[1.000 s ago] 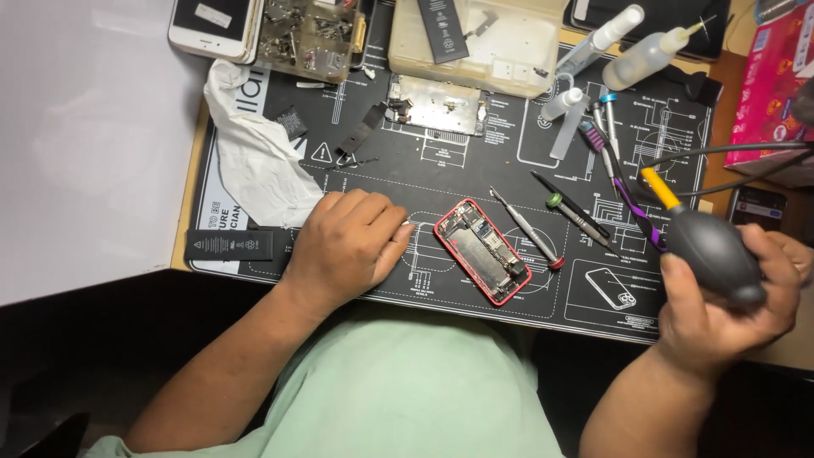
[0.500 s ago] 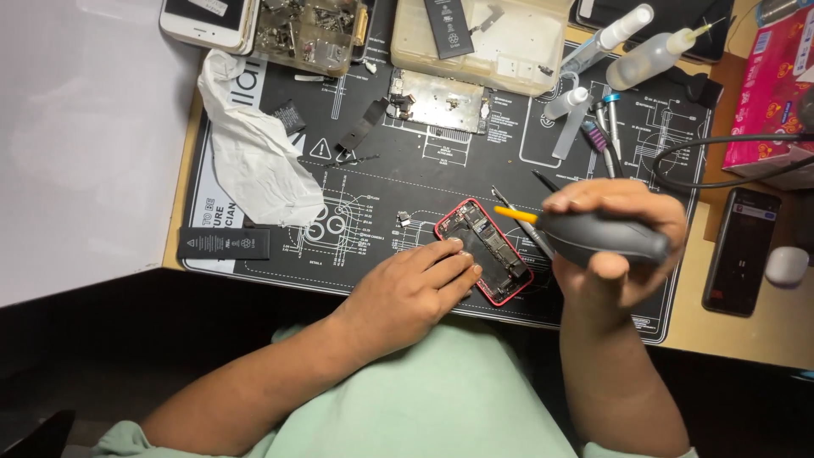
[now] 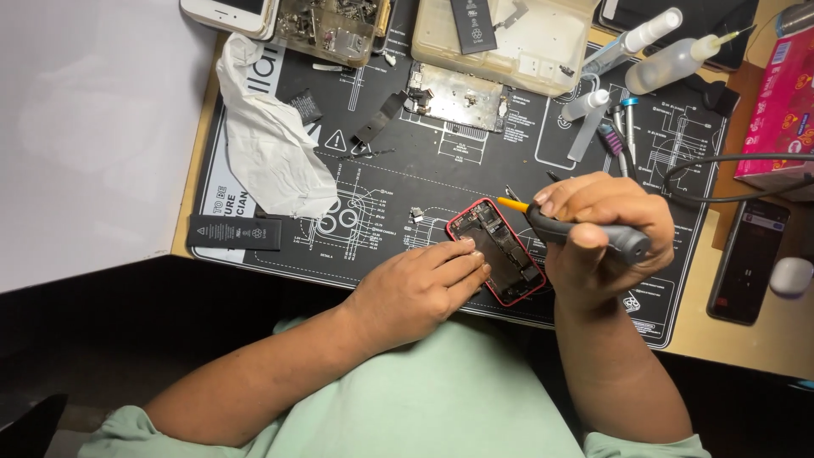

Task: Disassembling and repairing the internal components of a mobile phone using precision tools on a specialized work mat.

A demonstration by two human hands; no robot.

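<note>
Opened red phone (image 3: 498,253) flat on mat (image 3: 424,178)

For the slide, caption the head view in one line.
Left hand steadies an opened red phone on a black repair mat while the right hand points a dust blower at it.

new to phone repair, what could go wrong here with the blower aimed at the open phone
The blower in the right hand points its orange tip at the opened red phone; a puff might scatter small loose parts. The left hand only presses one edge, so the phone could slide on the mat.
</note>
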